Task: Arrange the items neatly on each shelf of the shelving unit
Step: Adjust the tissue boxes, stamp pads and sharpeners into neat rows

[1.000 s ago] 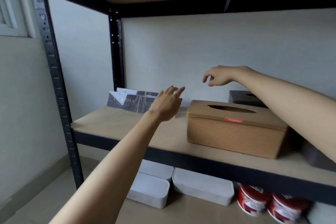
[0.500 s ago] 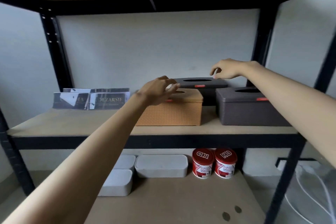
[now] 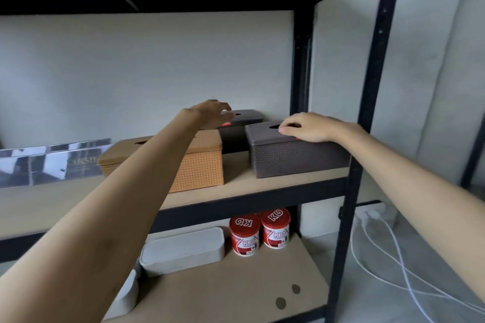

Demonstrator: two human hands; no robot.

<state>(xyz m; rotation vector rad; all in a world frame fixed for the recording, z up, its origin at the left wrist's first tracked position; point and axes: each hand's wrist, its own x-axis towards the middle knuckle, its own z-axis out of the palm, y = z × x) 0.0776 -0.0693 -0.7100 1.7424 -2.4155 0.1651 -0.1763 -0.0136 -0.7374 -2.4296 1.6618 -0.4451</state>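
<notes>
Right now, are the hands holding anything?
Right hand rests on the grey box's lid, fingers by its slot. Left hand reaches over the black box; hold unclear.

"KD" on red tubs [image 3: 259,232]

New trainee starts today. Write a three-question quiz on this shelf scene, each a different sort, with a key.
1. True or false: the right hand rests on top of the front dark tissue box.
2. How many red tubs stand on the lower shelf?
3. Which box does the left forearm cross in front of? A. orange tissue box B. white box C. rear dark tissue box

Key: 1 true; 2 two; 3 A.
</notes>
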